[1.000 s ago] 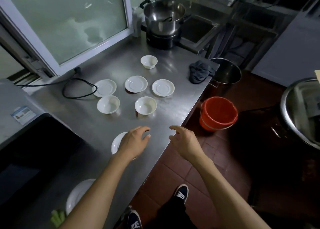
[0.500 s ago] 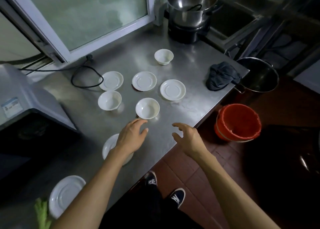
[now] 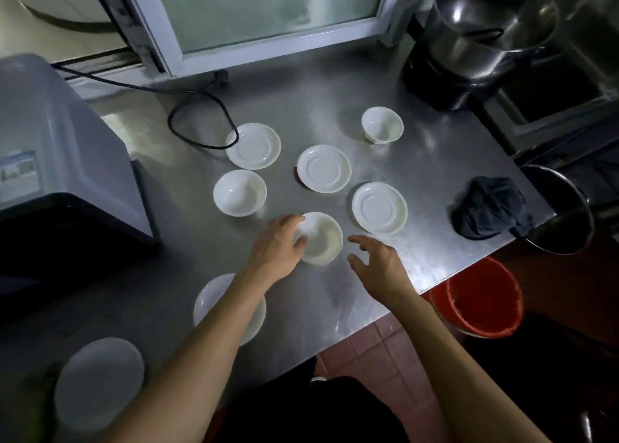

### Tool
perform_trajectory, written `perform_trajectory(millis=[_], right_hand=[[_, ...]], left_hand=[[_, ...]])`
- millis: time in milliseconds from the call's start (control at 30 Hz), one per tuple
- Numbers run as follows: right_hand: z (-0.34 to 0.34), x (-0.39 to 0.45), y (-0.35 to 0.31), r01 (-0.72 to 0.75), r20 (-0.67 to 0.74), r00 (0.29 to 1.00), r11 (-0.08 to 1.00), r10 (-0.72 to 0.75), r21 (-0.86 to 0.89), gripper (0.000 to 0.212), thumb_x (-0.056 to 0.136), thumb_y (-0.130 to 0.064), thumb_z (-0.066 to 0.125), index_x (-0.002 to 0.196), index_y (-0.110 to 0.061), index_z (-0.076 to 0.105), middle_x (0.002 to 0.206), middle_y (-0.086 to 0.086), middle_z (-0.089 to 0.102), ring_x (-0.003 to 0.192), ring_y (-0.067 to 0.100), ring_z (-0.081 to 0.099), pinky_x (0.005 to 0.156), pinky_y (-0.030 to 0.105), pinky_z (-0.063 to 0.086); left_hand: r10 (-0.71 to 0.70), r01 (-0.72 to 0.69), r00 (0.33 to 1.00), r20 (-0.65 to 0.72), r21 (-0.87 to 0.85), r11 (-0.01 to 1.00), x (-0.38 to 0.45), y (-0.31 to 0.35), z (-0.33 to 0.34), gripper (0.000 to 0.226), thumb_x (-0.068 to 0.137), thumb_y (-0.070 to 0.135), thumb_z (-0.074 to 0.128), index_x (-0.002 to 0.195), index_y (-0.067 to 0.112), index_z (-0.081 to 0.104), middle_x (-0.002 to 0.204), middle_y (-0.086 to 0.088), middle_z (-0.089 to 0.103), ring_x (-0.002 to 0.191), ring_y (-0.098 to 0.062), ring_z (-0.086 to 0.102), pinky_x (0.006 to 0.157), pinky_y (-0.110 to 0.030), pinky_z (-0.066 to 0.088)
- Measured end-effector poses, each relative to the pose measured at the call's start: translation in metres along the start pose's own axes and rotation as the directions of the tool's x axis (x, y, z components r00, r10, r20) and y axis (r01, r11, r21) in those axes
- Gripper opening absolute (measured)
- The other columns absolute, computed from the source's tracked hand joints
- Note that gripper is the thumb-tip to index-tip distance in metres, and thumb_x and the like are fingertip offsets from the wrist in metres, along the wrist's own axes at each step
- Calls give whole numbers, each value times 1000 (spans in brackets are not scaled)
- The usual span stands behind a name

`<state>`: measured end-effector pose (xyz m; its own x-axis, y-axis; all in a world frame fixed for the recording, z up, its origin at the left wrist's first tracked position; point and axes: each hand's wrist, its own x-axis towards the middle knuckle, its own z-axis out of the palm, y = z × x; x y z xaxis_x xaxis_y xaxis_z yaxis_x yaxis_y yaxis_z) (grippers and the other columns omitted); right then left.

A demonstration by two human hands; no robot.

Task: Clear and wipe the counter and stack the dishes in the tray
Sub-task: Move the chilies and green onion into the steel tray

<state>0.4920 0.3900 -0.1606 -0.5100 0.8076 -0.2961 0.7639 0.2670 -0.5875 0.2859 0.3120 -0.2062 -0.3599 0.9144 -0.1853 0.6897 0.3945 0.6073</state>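
Observation:
White dishes are spread over the steel counter (image 3: 335, 84). My left hand (image 3: 276, 246) grips the left rim of the nearest bowl (image 3: 323, 238), thumb inside and fingers round the far edge. My right hand (image 3: 376, 263) hovers just right of that bowl with its fingers spread, touching nothing. A second bowl (image 3: 239, 193) sits to the left and a third bowl (image 3: 382, 125) at the back. Three saucers (image 3: 253, 146) (image 3: 324, 168) (image 3: 379, 207) lie between them. A plate (image 3: 221, 303) lies partly under my left forearm, and another plate (image 3: 98, 384) at the bottom left.
A dark cloth (image 3: 490, 208) lies bunched at the counter's right edge beside a steel pan (image 3: 566, 221). A red bucket (image 3: 484, 298) stands on the floor. At the back right a steel pot (image 3: 485, 30) sits on a black cooker. A grey appliance (image 3: 50, 141) and a black cable (image 3: 201, 121) occupy the left.
Both hands have reached forward over the counter. My left hand has closed on the rim of the nearest bowl, and my right hand has come up beside it. The view has moved closer.

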Motion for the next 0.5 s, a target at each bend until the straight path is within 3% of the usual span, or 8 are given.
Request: perform_trajectory(millis=[233, 500], right_hand=[[-5, 45, -13, 51, 38, 998, 999, -52, 18, 36, 94, -24, 66, 129, -19, 62, 123, 0, 67, 110, 16, 62, 86, 21, 43], [-7, 93, -5, 78, 106, 991, 996, -82, 45, 35, 94, -22, 64, 129, -20, 62, 122, 4, 68, 108, 22, 65, 91, 26, 47]], left_hand=[[-81, 82, 996, 22, -27, 996, 20, -4, 1, 40, 94, 29, 59, 133, 18, 54, 132, -4, 58, 120, -28, 52, 97, -37, 42], [-65, 65, 997, -52, -11, 998, 12, -1, 20, 36, 92, 22, 62, 127, 14, 61, 123, -6, 64, 112, -31, 57, 94, -40, 45]])
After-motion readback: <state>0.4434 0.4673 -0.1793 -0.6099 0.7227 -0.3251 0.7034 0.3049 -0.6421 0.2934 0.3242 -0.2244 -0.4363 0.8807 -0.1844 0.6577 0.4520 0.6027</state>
